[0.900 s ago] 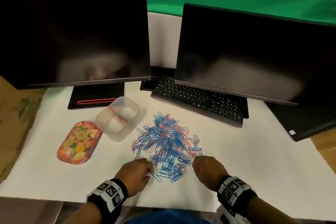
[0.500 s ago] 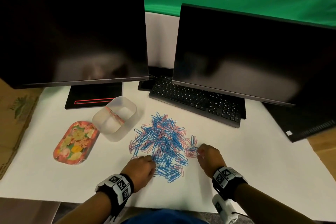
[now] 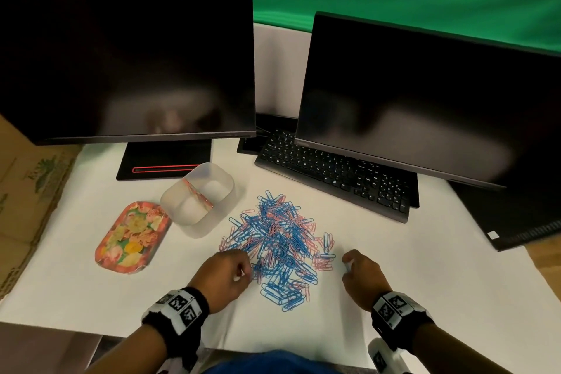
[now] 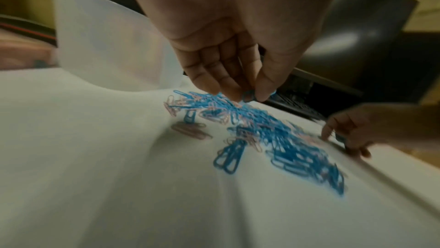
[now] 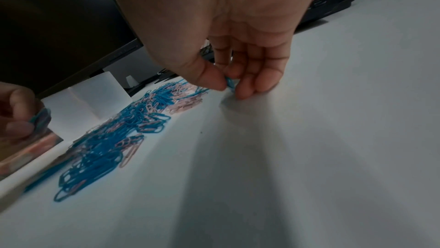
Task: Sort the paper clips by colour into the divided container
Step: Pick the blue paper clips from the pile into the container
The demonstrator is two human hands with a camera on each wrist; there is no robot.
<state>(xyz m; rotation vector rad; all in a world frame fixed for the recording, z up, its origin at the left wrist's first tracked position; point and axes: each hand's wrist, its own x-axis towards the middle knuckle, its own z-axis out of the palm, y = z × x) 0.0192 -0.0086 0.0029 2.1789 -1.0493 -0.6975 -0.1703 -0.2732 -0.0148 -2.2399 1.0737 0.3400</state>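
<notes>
A heap of blue and pink paper clips [image 3: 277, 244] lies on the white table in front of me. The translucent divided container [image 3: 198, 194] stands behind and left of the heap, and both halves look empty. My left hand [image 3: 226, 273] is at the heap's near left edge and pinches a blue clip [image 4: 248, 96] between thumb and fingers. My right hand [image 3: 362, 275] is just right of the heap and pinches another blue clip [image 5: 229, 83] between thumb and forefinger, low over the table.
A flowered tin lid [image 3: 132, 237] lies left of the container. Two dark monitors [image 3: 127, 67] [image 3: 425, 100] and a black keyboard [image 3: 334, 173] stand behind the heap. Cardboard [image 3: 27, 191] borders the table's left side.
The right hand reached to the small cluster at the heap's right edge, then drew back right with a blue clip. The left hand stayed at the near left edge.
</notes>
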